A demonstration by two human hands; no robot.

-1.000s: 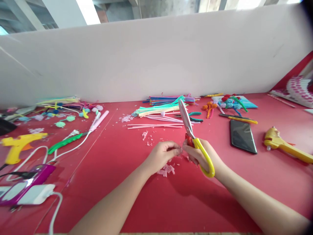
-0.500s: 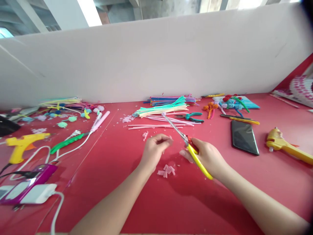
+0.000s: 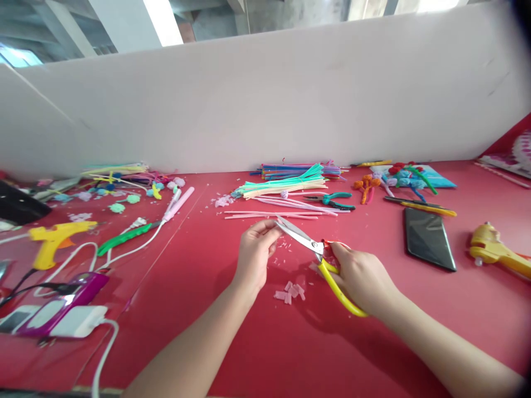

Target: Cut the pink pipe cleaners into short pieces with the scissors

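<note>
My right hand [image 3: 363,273] grips yellow-handled scissors [image 3: 338,290], whose blades point up and left, slightly parted. The blade tips reach the fingertips of my left hand [image 3: 256,254], which is closed in a pinch; what it holds is too small to make out. Small pink cut pieces [image 3: 289,292] lie in a heap on the red table [image 3: 232,359], below and between the hands. Tiny pink bits are scattered under the blades. Long pink pipe cleaners [image 3: 269,214] lie just beyond the hands.
Bundled green pipe cleaners [image 3: 290,181] and teal pliers [image 3: 334,197] lie at the back. On the right are a phone [image 3: 429,239] and a yellow glue gun [image 3: 495,246]. On the left are another glue gun [image 3: 52,240], a green cutter [image 3: 124,239] and a purple power strip [image 3: 78,293] with cables.
The scissors' blades have come down and left to my left fingertips. My left hand has risen slightly. The view has shifted a little, moving the table's objects right.
</note>
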